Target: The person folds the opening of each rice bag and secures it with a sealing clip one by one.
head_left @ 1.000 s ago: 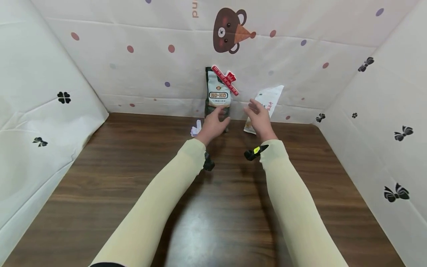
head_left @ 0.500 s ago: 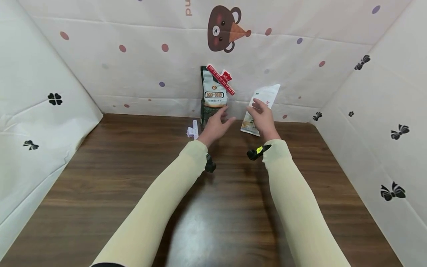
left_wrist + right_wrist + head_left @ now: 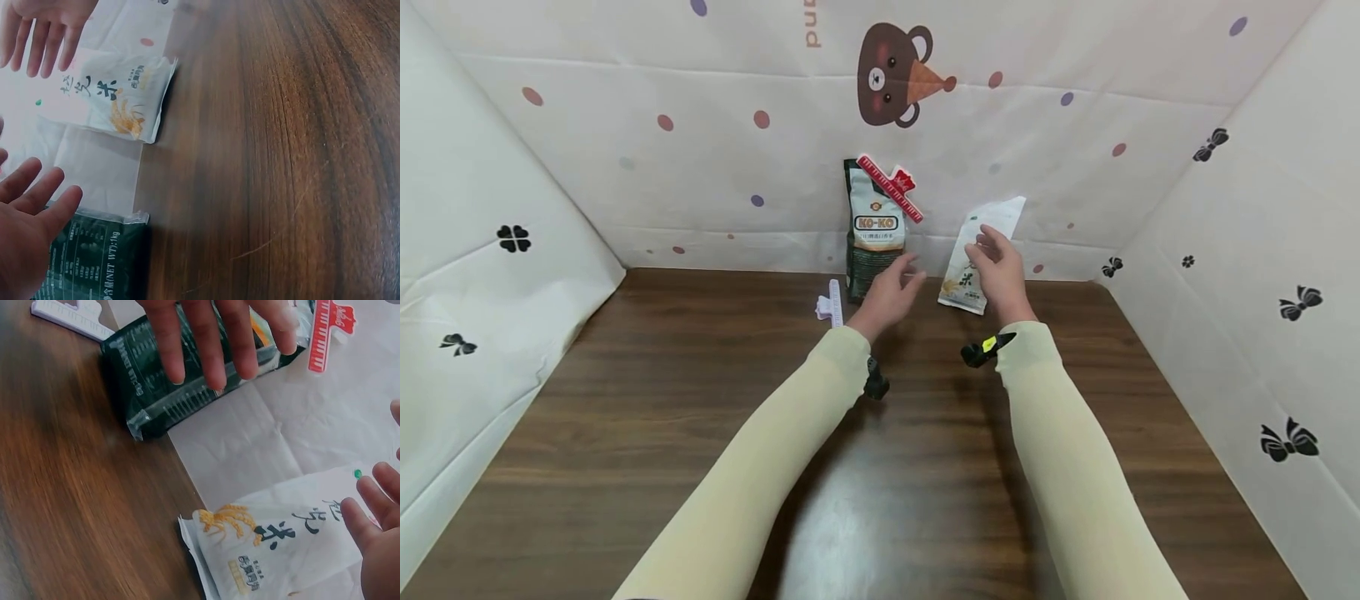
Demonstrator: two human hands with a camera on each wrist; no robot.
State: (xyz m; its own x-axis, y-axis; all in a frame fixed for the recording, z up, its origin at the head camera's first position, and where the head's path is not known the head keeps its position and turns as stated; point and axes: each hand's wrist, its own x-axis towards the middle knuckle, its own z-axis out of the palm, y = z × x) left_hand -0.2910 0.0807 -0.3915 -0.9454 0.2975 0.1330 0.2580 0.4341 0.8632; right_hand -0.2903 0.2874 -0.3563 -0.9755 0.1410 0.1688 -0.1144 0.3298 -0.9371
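A green and white KO-KO bag [image 3: 876, 237] stands against the back wall, a red ruler-edged clip [image 3: 890, 188] slanting across its top corner. My left hand [image 3: 891, 293] is just in front of its lower right side, fingers relaxed and holding nothing. To the right, a white rice packet [image 3: 962, 271] with a gold grain print leans on the wall. My right hand [image 3: 1003, 271] hovers before its right side, fingers loosely bent, also holding nothing. The right wrist view shows the left fingers [image 3: 209, 347] spread in front of the green bag.
A pale purple clip [image 3: 830, 304] lies on the wooden table [image 3: 700, 400] left of the KO-KO bag. Patterned white sheeting [image 3: 700, 167] covers the back and both sides.
My left hand has drawn a little right and back, uncovering more of the KO-KO bag. My right hand has shifted right, showing more of the rice packet. The head view has shifted slightly.
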